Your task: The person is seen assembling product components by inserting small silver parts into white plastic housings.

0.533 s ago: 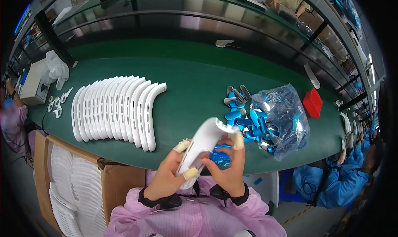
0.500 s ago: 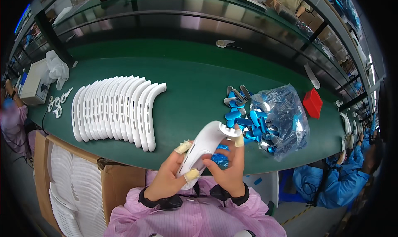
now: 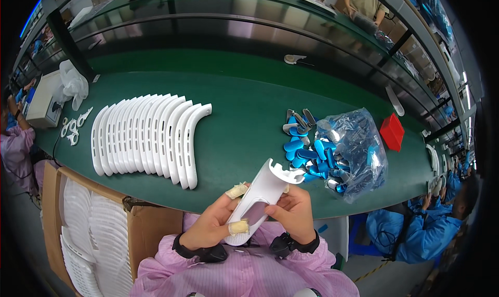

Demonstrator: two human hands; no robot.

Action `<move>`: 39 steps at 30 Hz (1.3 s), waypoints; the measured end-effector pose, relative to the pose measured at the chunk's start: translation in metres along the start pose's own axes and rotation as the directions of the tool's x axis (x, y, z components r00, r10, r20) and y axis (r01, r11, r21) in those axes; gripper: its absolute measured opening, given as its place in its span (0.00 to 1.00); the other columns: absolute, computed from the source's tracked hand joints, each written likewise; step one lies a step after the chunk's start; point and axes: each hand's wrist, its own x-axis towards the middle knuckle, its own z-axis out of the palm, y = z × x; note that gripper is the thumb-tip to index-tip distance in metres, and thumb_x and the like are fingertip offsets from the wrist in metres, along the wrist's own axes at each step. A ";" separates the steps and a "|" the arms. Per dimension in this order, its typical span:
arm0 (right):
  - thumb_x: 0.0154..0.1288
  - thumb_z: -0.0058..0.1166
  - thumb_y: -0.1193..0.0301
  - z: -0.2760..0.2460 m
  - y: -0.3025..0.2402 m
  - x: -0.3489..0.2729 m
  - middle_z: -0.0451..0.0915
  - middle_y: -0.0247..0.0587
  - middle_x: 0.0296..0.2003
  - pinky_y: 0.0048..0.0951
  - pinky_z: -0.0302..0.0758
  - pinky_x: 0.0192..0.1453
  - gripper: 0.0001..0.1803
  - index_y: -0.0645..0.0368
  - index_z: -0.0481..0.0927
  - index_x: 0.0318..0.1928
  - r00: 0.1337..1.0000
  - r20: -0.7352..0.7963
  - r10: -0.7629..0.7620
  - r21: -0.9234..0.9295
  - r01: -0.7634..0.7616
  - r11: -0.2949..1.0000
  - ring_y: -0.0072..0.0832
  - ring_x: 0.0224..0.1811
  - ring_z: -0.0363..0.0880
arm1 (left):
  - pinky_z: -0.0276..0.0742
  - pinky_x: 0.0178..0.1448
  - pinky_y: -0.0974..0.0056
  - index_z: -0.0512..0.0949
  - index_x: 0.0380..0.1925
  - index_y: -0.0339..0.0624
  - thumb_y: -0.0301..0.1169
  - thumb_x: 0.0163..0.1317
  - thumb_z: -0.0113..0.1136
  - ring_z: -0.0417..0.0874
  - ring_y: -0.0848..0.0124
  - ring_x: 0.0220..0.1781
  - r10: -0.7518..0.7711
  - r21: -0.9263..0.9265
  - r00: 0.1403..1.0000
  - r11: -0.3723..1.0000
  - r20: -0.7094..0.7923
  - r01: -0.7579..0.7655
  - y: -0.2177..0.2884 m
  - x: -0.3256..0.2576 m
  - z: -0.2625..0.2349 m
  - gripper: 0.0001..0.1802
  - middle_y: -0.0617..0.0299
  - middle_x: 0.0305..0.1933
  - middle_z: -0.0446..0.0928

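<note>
A white curved plastic shell is held tilted between both hands above my lap, at the bench's front edge. It has a notched far end, an oval recess in its face and fine holes at its near end. My left hand grips the near part, thumb across the front. On the other side my right hand is closed round the shell, its thumb at the recess and the other fingers partly hidden behind. Pale tape covers several fingertips. Beyond my right hand lies a pile of blue and silver oval pieces.
A row of white curved shells stands on the green bench. Clear plastic bag and red bin lie right; scissors lie left. An open carton holds more white parts. A co-worker in blue sits right.
The shell has turned so that its oval recess faces up more. My right hand has slid from the notched end down toward the middle. Blue pieces seen beside the shell earlier are hidden.
</note>
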 end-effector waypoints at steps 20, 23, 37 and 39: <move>0.61 0.55 0.84 -0.006 0.000 -0.002 0.77 0.48 0.51 0.29 0.77 0.55 0.24 0.72 0.67 0.58 0.998 0.042 0.046 -0.201 -0.037 0.979 0.29 0.52 0.78 | 0.57 0.69 0.64 0.49 0.69 0.34 0.21 0.61 0.58 0.61 0.69 0.69 0.008 0.082 0.994 0.997 -0.110 0.001 -0.001 -0.004 0.008 0.39 0.53 0.68 0.59; 0.64 0.53 0.82 -0.002 0.003 -0.001 0.77 0.48 0.50 0.28 0.76 0.55 0.23 0.72 0.66 0.58 0.999 -0.007 0.036 -0.174 -0.037 0.984 0.27 0.52 0.77 | 0.56 0.70 0.64 0.49 0.69 0.34 0.22 0.63 0.56 0.60 0.69 0.69 0.070 0.196 0.984 0.980 -0.164 -0.038 -0.004 -0.004 0.013 0.38 0.54 0.69 0.58; 0.66 0.54 0.75 0.005 0.020 0.029 0.77 0.40 0.37 0.21 0.75 0.22 0.28 0.60 0.57 0.63 0.938 0.081 0.337 -0.014 -0.337 0.942 0.23 0.19 0.78 | 0.66 0.61 0.68 0.53 0.69 0.37 0.23 0.64 0.48 0.68 0.70 0.63 0.365 0.699 0.896 0.709 -0.253 -0.091 0.010 0.022 -0.025 0.33 0.52 0.65 0.65; 0.66 0.54 0.72 -0.016 0.017 0.058 0.78 0.39 0.36 0.22 0.77 0.24 0.22 0.62 0.64 0.57 0.956 0.012 0.294 0.013 -0.294 0.956 0.23 0.21 0.79 | 0.64 0.59 0.68 0.61 0.65 0.36 0.24 0.63 0.49 0.68 0.70 0.63 0.553 0.909 0.805 0.414 -0.214 -0.042 0.034 0.020 -0.040 0.28 0.56 0.63 0.69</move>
